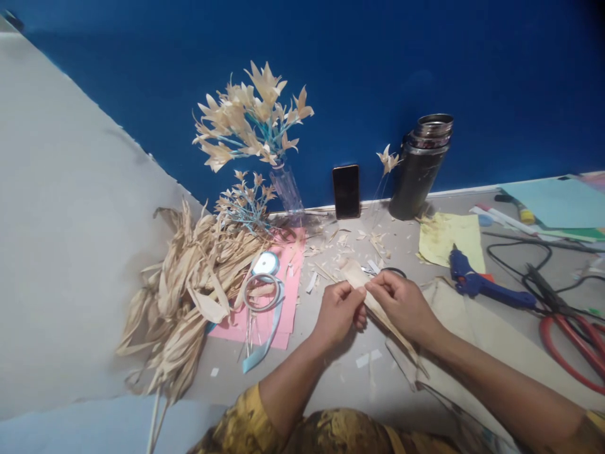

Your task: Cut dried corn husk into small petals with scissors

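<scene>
A strip of dried corn husk (pixel 353 272) is pinched between both my hands over the table. My left hand (pixel 341 307) grips it from the left with curled fingers. From the right, my right hand (pixel 396 301) pinches the same husk, thumb and finger close to the left thumb. The long tail of the husk (pixel 394 331) slants down toward me beneath the right wrist. Just behind my fingers lies a pair of scissors (pixel 394 272), partly hidden by the right hand. Small husk scraps (pixel 340 239) are strewn on the table around them.
Left: a heap of dried husks (pixel 189 284), pink paper (pixel 283 315) with ribbon and tape (pixel 261 292). Back: a bottle (pixel 289 195) of husk flowers (pixel 255 116), a phone (pixel 346 192), a dark flask (pixel 418 173). Right: a blue glue gun (pixel 486 287), red-handled shears (pixel 567 334), a cord (pixel 543 258).
</scene>
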`<action>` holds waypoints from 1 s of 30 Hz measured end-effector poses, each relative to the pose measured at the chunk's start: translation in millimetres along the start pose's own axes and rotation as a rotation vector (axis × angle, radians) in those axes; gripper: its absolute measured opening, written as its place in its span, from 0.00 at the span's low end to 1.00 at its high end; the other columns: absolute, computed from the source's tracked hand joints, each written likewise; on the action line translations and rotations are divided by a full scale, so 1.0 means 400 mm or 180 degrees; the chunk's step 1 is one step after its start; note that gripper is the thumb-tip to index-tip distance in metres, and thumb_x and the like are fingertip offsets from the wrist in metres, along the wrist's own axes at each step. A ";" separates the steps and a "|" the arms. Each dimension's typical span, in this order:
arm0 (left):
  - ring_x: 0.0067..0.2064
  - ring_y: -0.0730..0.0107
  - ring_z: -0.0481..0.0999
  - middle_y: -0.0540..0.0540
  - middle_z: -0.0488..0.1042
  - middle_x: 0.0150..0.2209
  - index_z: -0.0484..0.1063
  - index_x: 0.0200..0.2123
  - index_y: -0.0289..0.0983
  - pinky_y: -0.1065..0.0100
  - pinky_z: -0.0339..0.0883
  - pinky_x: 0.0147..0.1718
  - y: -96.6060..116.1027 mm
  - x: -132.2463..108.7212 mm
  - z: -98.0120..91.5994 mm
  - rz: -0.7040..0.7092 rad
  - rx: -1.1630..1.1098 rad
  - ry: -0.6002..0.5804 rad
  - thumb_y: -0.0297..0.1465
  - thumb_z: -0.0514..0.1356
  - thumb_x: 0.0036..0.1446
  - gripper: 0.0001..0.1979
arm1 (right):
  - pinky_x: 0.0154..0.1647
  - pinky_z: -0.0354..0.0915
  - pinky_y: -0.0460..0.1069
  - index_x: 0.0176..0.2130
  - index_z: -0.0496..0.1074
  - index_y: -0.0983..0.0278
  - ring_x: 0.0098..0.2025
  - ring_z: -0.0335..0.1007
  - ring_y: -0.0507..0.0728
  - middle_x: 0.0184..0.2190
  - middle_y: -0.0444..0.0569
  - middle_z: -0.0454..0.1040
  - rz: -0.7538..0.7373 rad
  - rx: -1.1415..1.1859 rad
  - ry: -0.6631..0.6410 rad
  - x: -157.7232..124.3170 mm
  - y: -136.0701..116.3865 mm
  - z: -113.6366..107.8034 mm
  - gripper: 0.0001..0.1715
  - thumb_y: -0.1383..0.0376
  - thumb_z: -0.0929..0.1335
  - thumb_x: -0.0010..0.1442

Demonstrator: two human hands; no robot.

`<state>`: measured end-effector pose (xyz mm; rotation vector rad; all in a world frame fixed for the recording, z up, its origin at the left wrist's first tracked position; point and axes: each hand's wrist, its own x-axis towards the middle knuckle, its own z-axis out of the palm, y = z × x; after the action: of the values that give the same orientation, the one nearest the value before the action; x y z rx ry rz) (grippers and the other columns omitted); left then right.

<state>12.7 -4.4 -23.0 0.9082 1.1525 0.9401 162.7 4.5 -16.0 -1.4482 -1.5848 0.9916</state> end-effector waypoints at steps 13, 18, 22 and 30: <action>0.15 0.79 0.56 0.54 0.60 0.12 0.64 0.17 0.37 0.71 0.48 0.18 0.011 -0.007 0.009 0.0108 0.0164 0.0239 0.40 0.63 0.51 0.18 | 0.26 0.58 0.48 0.25 0.66 0.61 0.24 0.61 0.53 0.19 0.40 0.65 0.0183 0.0389 0.0155 0.008 0.021 0.002 0.20 0.51 0.67 0.60; 0.15 0.80 0.55 0.54 0.58 0.12 0.60 0.14 0.38 0.71 0.46 0.18 0.006 -0.003 0.003 0.0192 0.0278 0.0282 0.38 0.62 0.51 0.20 | 0.23 0.61 0.47 0.33 0.69 0.61 0.22 0.63 0.52 0.23 0.40 0.68 0.0549 0.1431 -0.0244 0.010 0.033 0.002 0.20 0.47 0.66 0.63; 0.16 0.80 0.55 0.54 0.58 0.12 0.61 0.14 0.38 0.71 0.45 0.18 0.010 -0.008 0.013 0.0160 0.0313 0.0159 0.36 0.61 0.51 0.18 | 0.31 0.66 0.48 0.37 0.75 0.62 0.30 0.71 0.55 0.28 0.45 0.76 0.0327 0.1290 -0.0340 0.013 0.025 -0.001 0.14 0.54 0.70 0.58; 0.14 0.79 0.55 0.54 0.58 0.11 0.64 0.14 0.37 0.71 0.45 0.17 -0.001 -0.009 0.020 -0.0106 0.0207 0.0094 0.41 0.64 0.49 0.19 | 0.28 0.62 0.49 0.27 0.76 0.63 0.27 0.68 0.55 0.23 0.45 0.75 0.0266 0.0582 0.0137 0.021 0.022 -0.019 0.13 0.55 0.72 0.53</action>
<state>19.9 -8.5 -21.0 0.9273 1.2257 0.8961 172.6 13.8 -20.8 -1.4087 -1.3744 1.1158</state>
